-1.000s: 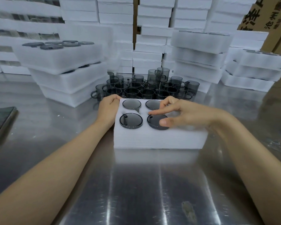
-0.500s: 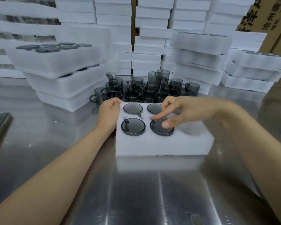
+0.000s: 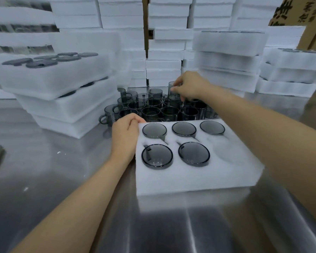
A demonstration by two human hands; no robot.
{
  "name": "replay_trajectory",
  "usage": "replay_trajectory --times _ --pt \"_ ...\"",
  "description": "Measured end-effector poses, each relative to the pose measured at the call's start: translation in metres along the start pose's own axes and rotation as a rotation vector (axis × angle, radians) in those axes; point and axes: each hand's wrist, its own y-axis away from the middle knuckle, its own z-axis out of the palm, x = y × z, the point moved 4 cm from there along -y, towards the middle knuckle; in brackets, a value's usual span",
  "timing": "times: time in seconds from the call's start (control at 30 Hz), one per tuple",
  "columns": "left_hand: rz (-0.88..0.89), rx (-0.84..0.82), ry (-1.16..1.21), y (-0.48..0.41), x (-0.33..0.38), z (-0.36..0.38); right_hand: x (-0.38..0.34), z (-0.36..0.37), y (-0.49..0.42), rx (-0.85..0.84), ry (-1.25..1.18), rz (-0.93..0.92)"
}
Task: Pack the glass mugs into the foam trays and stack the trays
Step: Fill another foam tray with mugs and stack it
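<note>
The left hand (image 3: 125,136) is gripping the far-left corner of the white rectangular foam tray (image 3: 190,177) holding 5 smoky grey glass mugs (image 3: 157,156); the right hand (image 3: 189,86) is pinching a loose mug (image 3: 171,92) by its rim just behind.

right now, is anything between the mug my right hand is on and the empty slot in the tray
Only the loose mugs standing between them on the table; lifted over those, the path looks clear. The right hand pinches the mug at the cluster's back; the empty slot in the foam tray lies open, front right.
</note>
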Motion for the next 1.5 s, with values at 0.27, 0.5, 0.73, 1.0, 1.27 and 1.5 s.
replay_trajectory --times 0.27,0.5,0.73,1.0,1.27,1.5 --pt "0.053 -0.015 -0.017 0.001 0.004 0.0 0.004 -0.027 0.035 0.176 -0.469 0.048" --pt "0.026 -0.019 -0.036 0.003 0.007 -0.001 0.027 -0.05 0.142 0.229 -0.799 -0.001" --pt "-0.058 -0.01 0.001 0.008 0.005 -0.003 0.072 -0.032 0.168 0.119 -1.237 0.016" --pt "-0.071 -0.011 -0.017 0.009 0.005 -0.003 0.062 -0.048 0.18 0.011 -0.873 -0.165" --pt "-0.083 -0.023 0.004 0.006 0.001 -0.002 0.042 -0.067 0.196 -0.115 -0.57 -0.281" --pt "-0.098 -0.022 0.008 0.004 -0.002 -0.001 0.031 -0.06 0.2 -0.173 -0.49 -0.313"
